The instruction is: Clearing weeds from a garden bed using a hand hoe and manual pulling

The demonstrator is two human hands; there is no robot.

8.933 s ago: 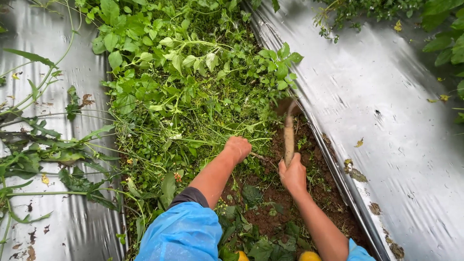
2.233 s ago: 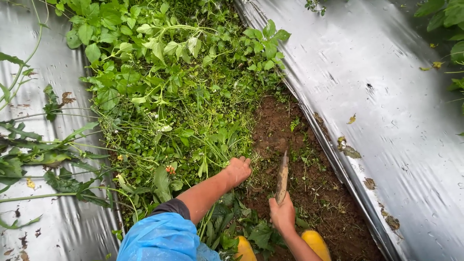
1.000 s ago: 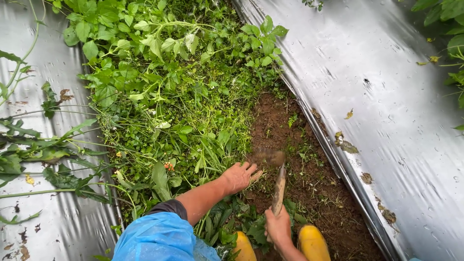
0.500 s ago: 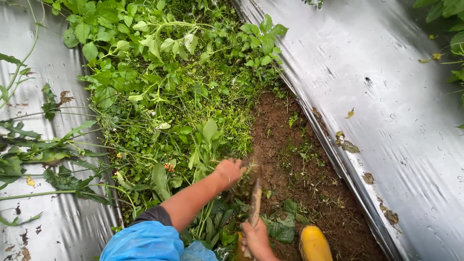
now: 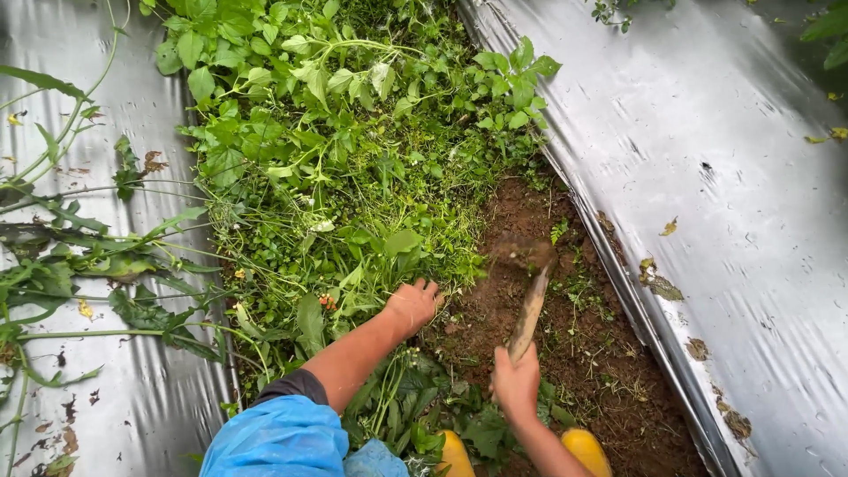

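Between two sheets of shiny silver plastic mulch, a strip of ground is running up the middle of the view, nothing on either sheet bearing a label or sign. The left mulch sheet is lying under trailing vines and dead leaves; the right mulch sheet is sloping away wide and mostly bare, dotted with a few fallen leaves. Its lower edge is bordering a patch of bare brown soil, the only open room at ground level, while dense green weeds are crowding the rest of the strip right up to the left sheet's edge.

The left hand is reaching forward from a blue sleeve, fingers spread and loosely open, pressing into the weeds at the border of the soil without closing on any stem. The right hand is wrapping firmly around the wooden handle of a small hoe, which is angling up and forward; its blade is blurring over the soil just right of the left hand. Two yellow boot tips are showing at the bottom edge.
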